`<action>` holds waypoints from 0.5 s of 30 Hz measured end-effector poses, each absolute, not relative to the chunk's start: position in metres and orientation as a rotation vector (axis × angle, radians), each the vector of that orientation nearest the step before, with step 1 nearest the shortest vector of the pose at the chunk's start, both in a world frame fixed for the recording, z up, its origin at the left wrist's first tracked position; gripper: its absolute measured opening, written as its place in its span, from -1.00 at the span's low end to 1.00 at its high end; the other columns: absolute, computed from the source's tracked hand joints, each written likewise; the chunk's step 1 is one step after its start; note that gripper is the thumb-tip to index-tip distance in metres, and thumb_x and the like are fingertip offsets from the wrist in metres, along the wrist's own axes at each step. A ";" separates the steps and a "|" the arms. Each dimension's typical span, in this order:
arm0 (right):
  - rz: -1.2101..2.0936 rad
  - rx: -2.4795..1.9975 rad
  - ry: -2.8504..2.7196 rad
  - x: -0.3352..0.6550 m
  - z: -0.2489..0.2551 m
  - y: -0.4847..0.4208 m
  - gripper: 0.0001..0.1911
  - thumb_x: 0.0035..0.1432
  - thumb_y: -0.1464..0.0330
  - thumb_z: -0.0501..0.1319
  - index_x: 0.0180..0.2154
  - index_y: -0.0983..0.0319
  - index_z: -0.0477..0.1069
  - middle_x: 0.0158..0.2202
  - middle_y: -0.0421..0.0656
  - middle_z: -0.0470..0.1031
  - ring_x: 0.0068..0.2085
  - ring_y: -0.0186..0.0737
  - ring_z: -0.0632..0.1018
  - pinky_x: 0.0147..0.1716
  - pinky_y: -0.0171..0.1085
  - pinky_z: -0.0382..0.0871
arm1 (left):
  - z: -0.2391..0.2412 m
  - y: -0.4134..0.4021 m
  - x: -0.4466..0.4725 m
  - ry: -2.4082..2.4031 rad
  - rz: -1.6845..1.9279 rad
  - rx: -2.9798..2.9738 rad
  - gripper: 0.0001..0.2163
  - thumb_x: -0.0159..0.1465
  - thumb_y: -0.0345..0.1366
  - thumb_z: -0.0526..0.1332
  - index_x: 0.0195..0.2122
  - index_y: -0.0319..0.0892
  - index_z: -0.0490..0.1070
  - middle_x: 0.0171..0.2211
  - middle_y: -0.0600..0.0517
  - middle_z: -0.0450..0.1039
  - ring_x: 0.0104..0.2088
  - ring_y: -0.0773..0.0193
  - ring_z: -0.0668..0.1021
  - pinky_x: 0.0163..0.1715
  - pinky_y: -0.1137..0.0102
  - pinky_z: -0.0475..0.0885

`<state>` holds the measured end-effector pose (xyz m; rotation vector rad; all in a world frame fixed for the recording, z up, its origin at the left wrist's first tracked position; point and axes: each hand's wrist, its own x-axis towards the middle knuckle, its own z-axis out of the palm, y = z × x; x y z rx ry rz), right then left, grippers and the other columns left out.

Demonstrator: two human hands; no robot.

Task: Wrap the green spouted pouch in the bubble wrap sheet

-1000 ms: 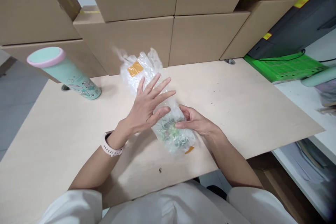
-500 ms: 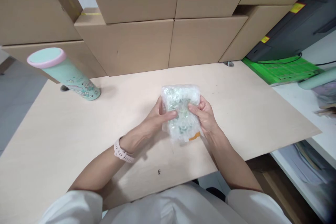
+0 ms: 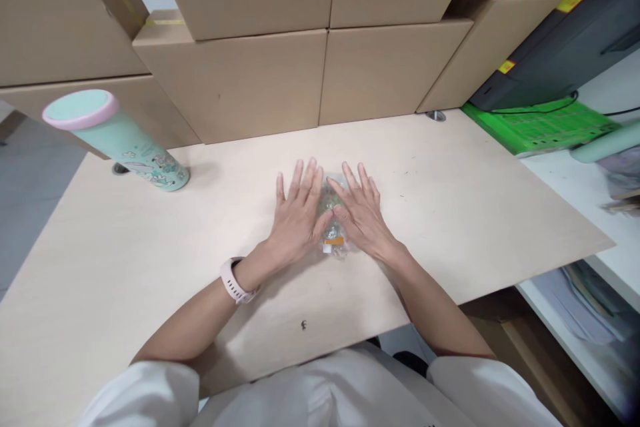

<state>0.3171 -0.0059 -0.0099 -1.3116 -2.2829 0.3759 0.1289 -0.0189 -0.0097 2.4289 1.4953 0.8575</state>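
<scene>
A bubble-wrapped packet (image 3: 334,230) lies on the pale wooden table (image 3: 210,227), with an orange strip and a small white patch at its near end. Greenish contents show faintly through the clear wrap; what they are I cannot make out. My left hand (image 3: 299,213) rests palm down over the packet's left side, fingers stretched and apart. Over the right side my right hand (image 3: 361,210) lies flat in the same way, its fingers spread. The two thumbs nearly meet above the middle. Most of the packet is hidden beneath both hands.
A mint tumbler with a pink rim (image 3: 135,147) stands at the left. Stacked cardboard boxes (image 3: 235,87) wall off the table's back edge. Right of it are a green plastic crate (image 3: 545,127), a dark case (image 3: 560,60) and a white shelf (image 3: 565,180).
The packet, gripped at its sides and held up before, now lies on the table. Both hands have let go of its edges and flattened out on top of it.
</scene>
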 end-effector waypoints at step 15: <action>0.550 -1.335 -2.402 0.312 -0.026 -0.004 -0.36 0.40 0.03 -0.12 0.40 0.06 -0.04 0.48 -0.15 -0.18 0.46 0.02 -0.24 0.35 0.20 -0.18 | -0.031 -0.022 0.131 1.380 0.523 2.404 -0.25 0.36 0.01 0.04 0.43 -0.20 -0.30 0.44 -0.30 -0.19 0.45 -0.08 -0.12 0.31 -0.16 -0.07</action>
